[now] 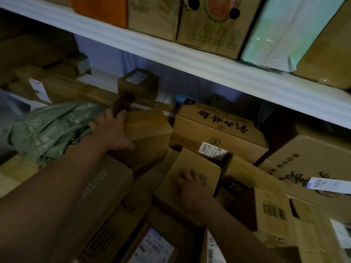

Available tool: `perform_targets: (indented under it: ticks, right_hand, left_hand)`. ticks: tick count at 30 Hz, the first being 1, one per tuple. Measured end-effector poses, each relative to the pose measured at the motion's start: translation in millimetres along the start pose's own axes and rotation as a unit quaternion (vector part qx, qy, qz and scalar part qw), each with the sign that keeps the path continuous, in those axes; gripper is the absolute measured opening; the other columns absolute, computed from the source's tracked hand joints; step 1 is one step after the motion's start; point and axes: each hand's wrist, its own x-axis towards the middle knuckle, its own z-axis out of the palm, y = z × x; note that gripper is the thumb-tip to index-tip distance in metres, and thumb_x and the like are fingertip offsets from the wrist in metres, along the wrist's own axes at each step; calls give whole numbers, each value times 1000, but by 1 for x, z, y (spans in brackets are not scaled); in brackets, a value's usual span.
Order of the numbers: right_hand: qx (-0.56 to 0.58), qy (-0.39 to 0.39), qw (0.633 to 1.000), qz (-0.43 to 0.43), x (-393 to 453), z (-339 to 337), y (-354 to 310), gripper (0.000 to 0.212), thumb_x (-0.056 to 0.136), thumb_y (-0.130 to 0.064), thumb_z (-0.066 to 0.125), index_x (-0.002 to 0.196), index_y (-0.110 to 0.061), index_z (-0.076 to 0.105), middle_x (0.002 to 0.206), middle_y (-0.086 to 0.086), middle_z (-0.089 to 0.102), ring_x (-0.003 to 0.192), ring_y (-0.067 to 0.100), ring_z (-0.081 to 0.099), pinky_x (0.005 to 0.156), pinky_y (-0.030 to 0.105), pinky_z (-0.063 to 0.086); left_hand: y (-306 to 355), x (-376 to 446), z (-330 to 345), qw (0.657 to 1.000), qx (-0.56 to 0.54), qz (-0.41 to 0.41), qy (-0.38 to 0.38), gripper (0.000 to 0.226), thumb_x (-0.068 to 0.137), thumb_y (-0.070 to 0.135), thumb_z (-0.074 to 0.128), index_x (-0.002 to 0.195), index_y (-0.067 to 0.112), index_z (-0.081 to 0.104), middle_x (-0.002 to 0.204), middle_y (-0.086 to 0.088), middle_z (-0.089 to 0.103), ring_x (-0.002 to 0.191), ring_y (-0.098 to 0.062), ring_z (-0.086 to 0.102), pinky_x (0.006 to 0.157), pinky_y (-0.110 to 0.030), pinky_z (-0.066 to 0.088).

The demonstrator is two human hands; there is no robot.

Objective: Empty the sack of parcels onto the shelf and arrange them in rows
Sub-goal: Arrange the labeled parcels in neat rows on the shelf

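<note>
Green woven sack point(47, 128) lies crumpled at the left of the lower shelf point(209, 73). Beside it, the left hand point(112, 130) grips a cardboard box point(150, 128); farther right, the blurred right hand point(190, 186) seems to rest flat, fingers spread, on a smaller box point(193, 166) among piled parcels.

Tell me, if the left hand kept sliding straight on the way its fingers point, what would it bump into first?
Probably the small dark box just beyond the left hand, which grips a cardboard parcel; depth is unclear.
</note>
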Motion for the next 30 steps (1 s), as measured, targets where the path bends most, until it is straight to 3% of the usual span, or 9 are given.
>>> perform_targets:
  ticks: [3,7,12,14,16,22,25,28,30]
  right_hand:
    - [47,-20,999,13,3,-4,8,65,94,-36,50,150,-36,16,161,0,-2,147,33,0,116,55,7]
    - [301,3,953,30,-2,-19,-2,60,95,-45,46,148,-33,22,151,-6,27,133,25,39,105,41,39]
    - [717,77,689,76,-34,-61,-19,68,86,-58,54,144,-30,33,133,-3,50,121,23,50,96,39,43]
    - [831,77,547,64,-48,-73,-11,52,87,-55,53,127,-22,50,115,6,64,104,28,61,82,44,52]
    - [875,65,475,68,-63,-74,-2,34,89,-48,53,106,-20,59,99,10,70,97,32,63,84,51,51]
    - [863,6,491,118,-102,-39,16,46,85,-51,55,116,-17,60,107,19,67,99,38,62,85,50,51]
    - [821,-11,549,155,-111,-17,14,56,79,-52,64,123,-19,54,114,17,65,103,37,62,88,49,51]
    - [794,-15,583,174,-116,4,8,89,54,-58,79,131,-24,50,119,15,65,107,37,62,94,56,47]
    - [796,-12,581,169,-120,13,3,83,57,-57,79,127,-24,51,117,15,65,107,38,62,95,58,46]
  left_hand:
    - [14,-8,-4,998,-12,42,46,116,57,62,75,147,26,12,150,-18,12,139,-41,11,111,-62,13]
    - [38,-23,-14,989,-99,57,98,110,57,67,72,145,28,17,151,-12,18,139,-37,13,110,-59,16]
    - [66,-53,-19,938,-346,15,8,103,58,70,69,143,40,19,152,-9,22,136,-38,27,107,-58,30]
    - [74,-71,-9,900,-431,25,-63,109,46,78,68,139,46,23,148,-6,31,128,-36,40,101,-56,40]
    - [77,-90,5,861,-495,22,-114,115,37,83,68,138,47,27,143,0,42,122,-31,49,98,-54,44]
    - [75,-149,41,786,-554,-28,-273,75,71,65,63,133,30,42,115,6,57,95,-13,57,77,-32,46]
    - [70,-175,58,788,-542,-90,-279,71,78,61,58,136,20,46,109,2,60,98,-18,58,83,-36,48]
    - [63,-201,69,915,-389,-65,-85,57,83,54,57,126,17,56,128,-7,55,113,-25,54,97,-39,44]
    - [54,-217,61,950,-286,-38,119,44,84,46,61,119,19,59,126,-8,52,115,-25,49,95,-39,42]
